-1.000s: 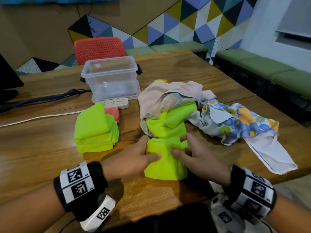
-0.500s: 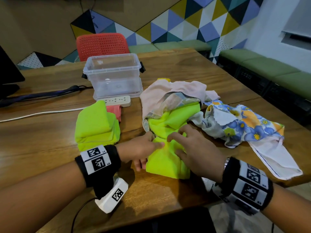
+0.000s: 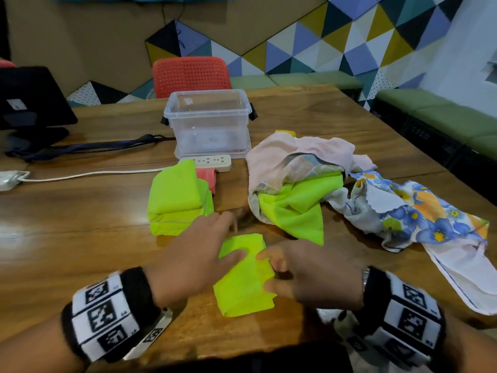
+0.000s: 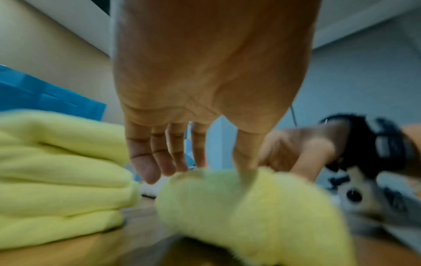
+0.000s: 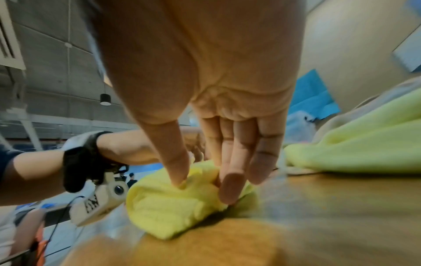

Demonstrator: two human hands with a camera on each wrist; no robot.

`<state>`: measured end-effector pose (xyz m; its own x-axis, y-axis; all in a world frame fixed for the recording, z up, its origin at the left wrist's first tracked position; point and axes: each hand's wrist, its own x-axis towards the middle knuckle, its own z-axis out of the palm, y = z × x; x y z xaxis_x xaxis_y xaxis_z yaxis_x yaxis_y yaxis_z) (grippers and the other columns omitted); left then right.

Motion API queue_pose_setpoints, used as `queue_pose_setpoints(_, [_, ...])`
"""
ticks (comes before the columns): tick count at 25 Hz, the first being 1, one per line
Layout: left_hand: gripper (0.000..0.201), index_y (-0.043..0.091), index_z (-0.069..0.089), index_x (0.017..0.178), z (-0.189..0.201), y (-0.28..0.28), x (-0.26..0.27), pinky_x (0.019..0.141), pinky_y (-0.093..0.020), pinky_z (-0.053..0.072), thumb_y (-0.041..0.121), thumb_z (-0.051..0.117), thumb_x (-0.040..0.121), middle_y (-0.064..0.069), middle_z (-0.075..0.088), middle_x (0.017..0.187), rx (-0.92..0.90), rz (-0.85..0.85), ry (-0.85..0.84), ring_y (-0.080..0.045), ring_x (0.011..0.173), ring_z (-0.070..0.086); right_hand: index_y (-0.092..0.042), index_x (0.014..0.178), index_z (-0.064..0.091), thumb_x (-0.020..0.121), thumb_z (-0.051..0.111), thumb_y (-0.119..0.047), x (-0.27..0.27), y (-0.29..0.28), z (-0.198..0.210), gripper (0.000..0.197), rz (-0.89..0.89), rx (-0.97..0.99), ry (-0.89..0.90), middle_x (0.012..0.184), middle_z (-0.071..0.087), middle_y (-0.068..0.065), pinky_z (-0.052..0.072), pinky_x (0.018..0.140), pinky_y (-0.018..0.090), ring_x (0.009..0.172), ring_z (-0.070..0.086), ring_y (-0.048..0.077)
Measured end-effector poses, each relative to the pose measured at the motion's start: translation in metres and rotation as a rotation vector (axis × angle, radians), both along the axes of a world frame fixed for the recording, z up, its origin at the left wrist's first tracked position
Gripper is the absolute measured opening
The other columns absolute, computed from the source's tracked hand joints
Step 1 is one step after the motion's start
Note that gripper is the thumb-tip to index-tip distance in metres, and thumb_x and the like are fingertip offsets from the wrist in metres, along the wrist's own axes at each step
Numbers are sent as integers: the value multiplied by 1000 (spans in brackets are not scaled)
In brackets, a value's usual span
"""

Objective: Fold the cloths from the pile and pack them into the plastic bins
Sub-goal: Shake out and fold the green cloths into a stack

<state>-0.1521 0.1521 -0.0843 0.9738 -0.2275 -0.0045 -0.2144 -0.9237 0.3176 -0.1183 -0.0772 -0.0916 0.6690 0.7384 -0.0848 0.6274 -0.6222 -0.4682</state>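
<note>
Risk first: folded lime cloth [image 3: 243, 275] likely to spring open or skew if lifted by one edge, fabric being soft and bulky. Lying flat on the surface [image 3: 80, 224], near edge, between both grips. Right hand [image 3: 312, 275] pinching its right edge, thumb against fingers. Left hand [image 3: 193, 262] spread, thumb pressing its top.

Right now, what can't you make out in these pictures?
- Left hand thumb on the small folded lime-green cloth: motion-blurred in the left wrist view.
- Clear plastic bin contents: hazy walls, head view.
- Red folded cloth: mostly hidden behind the stack of folded lime-green cloths.
</note>
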Motion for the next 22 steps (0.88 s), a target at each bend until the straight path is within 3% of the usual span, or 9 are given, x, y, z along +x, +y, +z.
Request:
queue_pose_setpoints(2, [63, 41, 43, 123, -1, 25, -25, 95, -30, 42, 81, 40, 75, 21, 44, 117, 36, -1, 43, -5, 112, 43, -27, 136, 54, 84, 72, -44, -1, 20, -5, 58, 27, 70, 33, 91, 64, -8, 51, 77, 34, 85, 61, 13])
queue_pose_setpoints(4, [77, 43, 39, 135, -3, 49, -44, 103, -28, 40, 83, 43, 69, 25, 44, 129, 30, 52, 107, -2, 120, 43, -28, 139, 50, 84, 73, -42, -2, 44, -6, 61, 50, 86, 60, 95, 67, -5, 50, 78, 30, 86, 62, 12])
queue_pose_setpoints(6, [84, 40, 38, 142, -5, 71, -53, 109, -26, 36, 79, 45, 69, 23, 43, 138, 46, 77, 115, -3, 128, 43, -25, 139, 50, 91, 66, -40, -3, 69, -7, 53, 66, 76, 54, 94, 70, -2, 43, 73, 23, 89, 64, 13])
queue_pose_setpoints(9, [84, 39, 37, 150, -6, 95, -54, 113, -28, 33, 71, 46, 73, 19, 40, 140, 67, 119, 126, -7, 132, 40, -24, 131, 53, 98, 56, -34, 1, 105, -7, 35, 56, 87, 31, 82, 63, -4, 38, 67, 27, 89, 64, 19])
queue_pose_setpoints(13, [73, 37, 34, 152, -5, 99, -50, 112, -19, 28, 58, 60, 87, 16, 38, 143, 76, 86, 11, -6, 135, 38, -22, 129, 52, 96, 60, -34, 15, 133, -5, 36, 26, -47, -95, 114, 63, 5, 49, 87, 40, 110, 58, 28])
queue_pose_setpoints(16, [92, 39, 32, 150, -3, 101, -52, 112, -17, 26, 63, 75, 73, 19, 32, 144, 90, 35, 71, -4, 137, 32, -21, 126, 54, 95, 62, -34, 21, 141, -7, 35, -13, -18, -115, 106, 67, 5, 50, 80, 38, 107, 60, 29])
queue_pose_setpoints(19, [76, 37, 41, 133, -8, 102, -50, 97, -27, 45, 48, 80, 68, 11, 42, 128, 180, 5, -22, -13, 120, 46, -25, 124, 58, 92, 63, -41, 21, 137, -8, 36, 0, 32, -119, 99, 63, -2, 46, 79, 33, 103, 60, 22])
queue_pose_setpoints(22, [67, 33, 44, 120, -9, 100, -46, 81, -36, 53, 48, 80, 65, 9, 43, 116, 231, 40, -36, -16, 106, 51, -29, 125, 65, 90, 62, -50, 21, 127, -7, 41, 5, 92, -162, 113, 51, -6, 45, 91, 31, 109, 52, 17])
